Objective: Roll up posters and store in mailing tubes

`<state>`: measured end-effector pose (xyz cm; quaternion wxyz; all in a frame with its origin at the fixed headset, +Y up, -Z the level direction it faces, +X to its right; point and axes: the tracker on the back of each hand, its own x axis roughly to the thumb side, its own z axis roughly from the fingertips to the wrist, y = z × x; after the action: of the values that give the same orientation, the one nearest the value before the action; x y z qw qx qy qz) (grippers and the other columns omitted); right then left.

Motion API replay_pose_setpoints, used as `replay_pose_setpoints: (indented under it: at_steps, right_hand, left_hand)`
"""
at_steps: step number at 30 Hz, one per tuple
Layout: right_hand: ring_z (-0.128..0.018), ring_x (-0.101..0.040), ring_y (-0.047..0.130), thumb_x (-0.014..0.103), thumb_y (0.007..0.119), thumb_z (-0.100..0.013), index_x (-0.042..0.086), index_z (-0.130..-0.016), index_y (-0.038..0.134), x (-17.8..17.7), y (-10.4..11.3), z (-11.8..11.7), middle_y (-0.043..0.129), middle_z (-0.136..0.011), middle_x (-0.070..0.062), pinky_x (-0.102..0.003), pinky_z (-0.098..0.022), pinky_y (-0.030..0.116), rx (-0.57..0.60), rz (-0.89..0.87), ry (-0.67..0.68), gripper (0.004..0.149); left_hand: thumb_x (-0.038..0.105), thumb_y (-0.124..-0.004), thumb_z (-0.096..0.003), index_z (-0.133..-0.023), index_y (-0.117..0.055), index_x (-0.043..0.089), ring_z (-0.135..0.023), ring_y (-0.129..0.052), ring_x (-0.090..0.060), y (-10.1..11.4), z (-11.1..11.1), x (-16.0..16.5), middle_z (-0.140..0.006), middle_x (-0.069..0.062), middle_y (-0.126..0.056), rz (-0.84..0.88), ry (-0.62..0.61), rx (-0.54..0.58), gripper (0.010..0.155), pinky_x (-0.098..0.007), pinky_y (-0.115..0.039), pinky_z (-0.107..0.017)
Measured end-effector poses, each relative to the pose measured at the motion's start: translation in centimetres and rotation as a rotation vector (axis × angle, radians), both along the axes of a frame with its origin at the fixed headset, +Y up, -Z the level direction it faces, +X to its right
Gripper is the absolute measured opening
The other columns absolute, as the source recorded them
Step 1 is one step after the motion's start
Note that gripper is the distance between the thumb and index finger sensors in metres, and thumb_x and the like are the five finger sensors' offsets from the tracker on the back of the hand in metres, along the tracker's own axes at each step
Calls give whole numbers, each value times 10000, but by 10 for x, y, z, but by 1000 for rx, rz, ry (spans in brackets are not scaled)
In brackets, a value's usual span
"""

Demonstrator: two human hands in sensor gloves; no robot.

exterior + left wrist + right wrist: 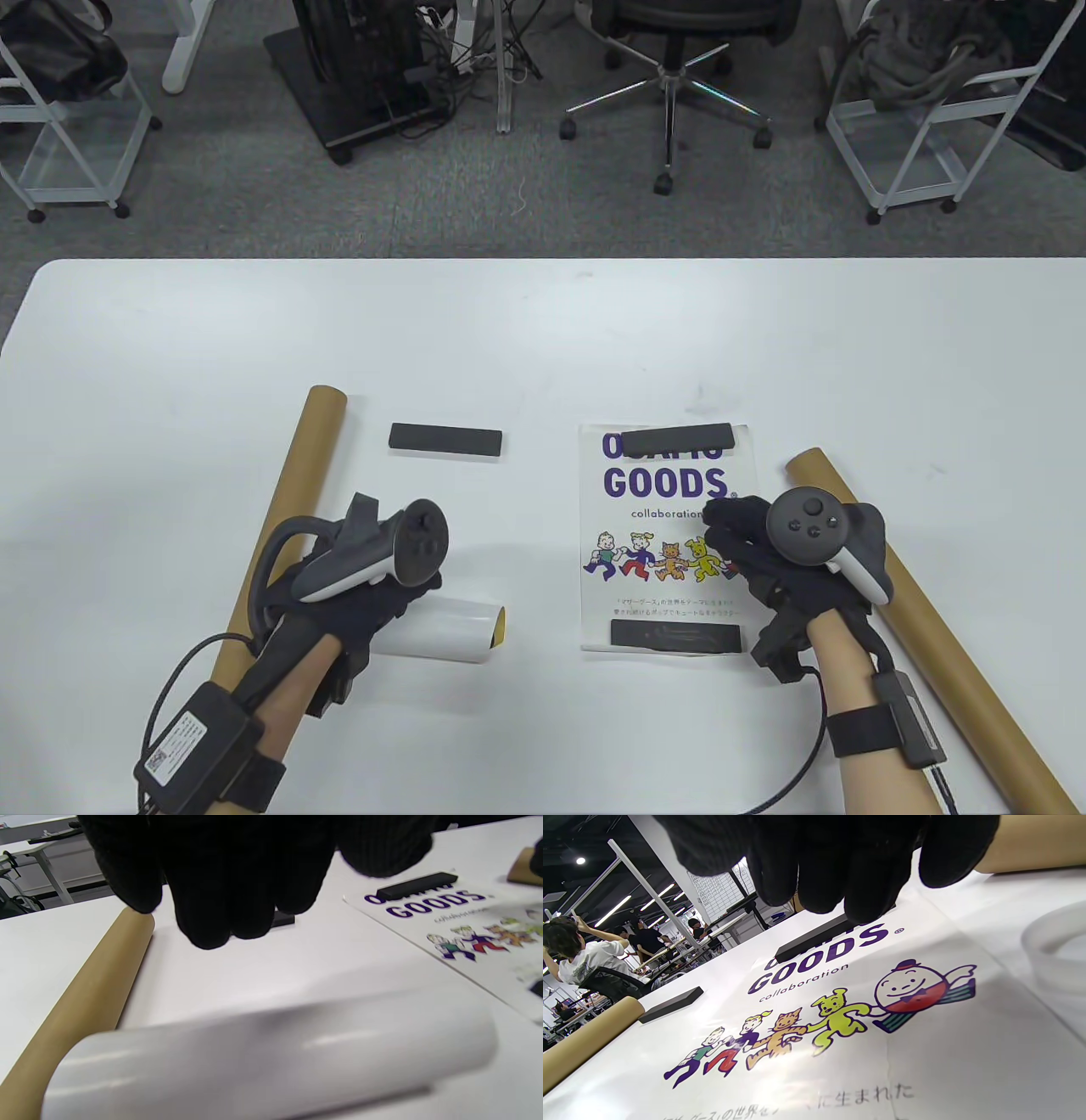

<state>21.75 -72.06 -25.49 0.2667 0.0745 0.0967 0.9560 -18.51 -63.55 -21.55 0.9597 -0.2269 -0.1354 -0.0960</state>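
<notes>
Flat poster (666, 543) is laid on the worktop (543, 340) at centre-right, pinned by a black bar (677, 441) at its far edge and another (674, 637) at its near edge. Right hand (764, 552) is seen over the poster's right edge, fingers loosely curled; contact cannot be told. Rolled poster (441, 630) is lain beside the left tube (284, 509), left hand (356, 594) above it, grip unclear. Right tube (925, 620) is placed diagonally. A third bar (445, 441) is set apart.

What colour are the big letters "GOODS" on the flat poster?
Dark purple letters on the white flat poster; clearest in the table view.
</notes>
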Motion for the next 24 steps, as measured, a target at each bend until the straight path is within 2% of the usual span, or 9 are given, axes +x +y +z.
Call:
replay_pose_setpoints:
  at_steps: [6, 11, 17, 22, 24]
  right_hand:
    - [-883, -479, 793, 372, 677, -531, 122, -984, 683, 0, -1, 2, 741, -1028, -199, -712, -658, 602, -1, -6, -4, 518]
    - [-882, -477, 795, 372, 677, -530, 123, -983, 683, -3, -2, 2, 742, -1027, -201, -711, -656, 605, -10, -5, 10, 516]
    - [-883, -478, 794, 374, 676, -530, 121, -988, 677, -5, 0, 3, 739, -1030, -200, -710, -658, 604, 1, -5, 16, 523]
    - [-883, -480, 792, 373, 675, -531, 120, -988, 679, -3, 0, 2, 738, -1031, -201, -712, -658, 602, -2, -13, 10, 522]
    - [-885, -480, 791, 374, 675, -532, 121, -988, 678, -3, 0, 2, 739, -1031, -201, -712, -659, 601, -4, -13, 10, 521]
  left_hand:
    - [559, -619, -558, -1026, -817, 275, -932, -965, -298, -12, 22, -7, -1036, -14, -929, 53, -5, -174, 582, -546, -688, -817]
    - [568, -607, -567, -1002, -858, 278, -919, -980, -312, -33, 27, -12, -1021, -11, -959, 101, 8, -359, 580, -536, -689, -817]
    - [574, -606, -564, -1038, -831, 258, -929, -973, -327, -45, 27, -11, -1050, -31, -940, 156, 8, -411, 613, -540, -685, -816]
    - [576, -603, -565, -1046, -828, 245, -936, -969, -327, -52, 20, -9, -1056, -39, -935, 130, 15, -442, 626, -542, -683, -817]
    - [577, -603, -564, -1071, -797, 242, -964, -945, -330, -53, 18, -7, -1081, -42, -909, 113, 13, -414, 637, -543, -672, -823]
